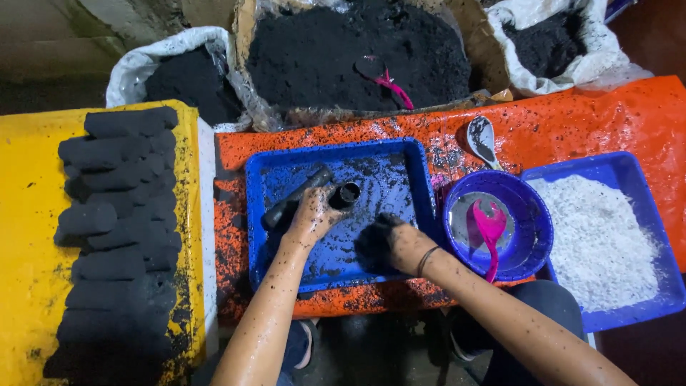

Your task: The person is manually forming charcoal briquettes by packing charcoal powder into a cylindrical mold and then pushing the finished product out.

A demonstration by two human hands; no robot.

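Orange table [572, 118]: bowl [532, 246] beside tray [286, 171].

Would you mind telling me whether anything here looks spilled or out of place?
Black powder is scattered over the orange sheet around the blue tray, outside the bags. It also coats both hands: the left hand holding a black tube, the right hand pressing a dark clump. Nothing looks tipped or broken.

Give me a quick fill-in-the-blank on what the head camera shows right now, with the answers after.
1. The left hand holds a short black tube over the ____ tray.
2. The right hand is coated in black ____.
3. The pink scoop sits in the round ____ bowl.
4. The finished black logs are stacked on the ____ surface.

Answers: blue; powder; blue; yellow
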